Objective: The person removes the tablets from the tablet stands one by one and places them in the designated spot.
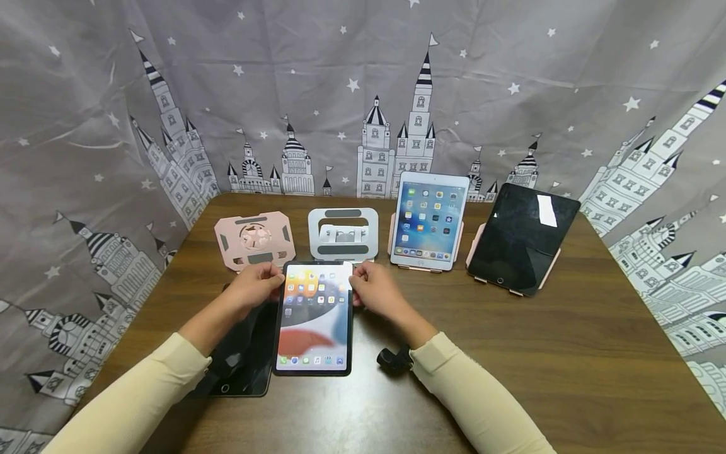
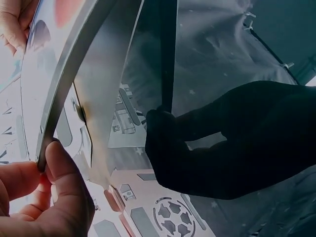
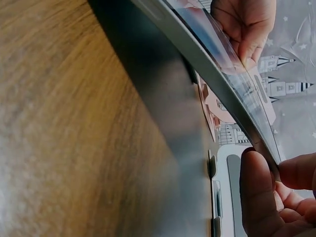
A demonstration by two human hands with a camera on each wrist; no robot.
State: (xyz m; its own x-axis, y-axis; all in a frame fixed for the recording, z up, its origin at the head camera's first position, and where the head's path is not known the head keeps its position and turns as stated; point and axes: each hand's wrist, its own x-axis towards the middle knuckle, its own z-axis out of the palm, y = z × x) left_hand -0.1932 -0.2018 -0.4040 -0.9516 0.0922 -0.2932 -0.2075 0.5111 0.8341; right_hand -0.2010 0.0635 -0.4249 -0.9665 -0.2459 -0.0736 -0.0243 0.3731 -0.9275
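Note:
A tablet with a lit home screen is held by both hands near its far corners. My left hand pinches its left edge, with thumb and fingers on the rim in the left wrist view. On the right edge, my right hand pinches with thumb and fingers; the right wrist view shows the tablet's thin side tilted above the table. Below my left forearm lies a dark-screened tablet, partly hidden by the arm. A silvery-white folding stand is just beyond the held tablet, and a pink stand is beyond my left hand.
Farther right, a white tablet with a lit screen leans on a pink stand. Beside it a black tablet rests on another stand. A small black object shows by my right sleeve. A grey castle-print curtain backs the wooden table.

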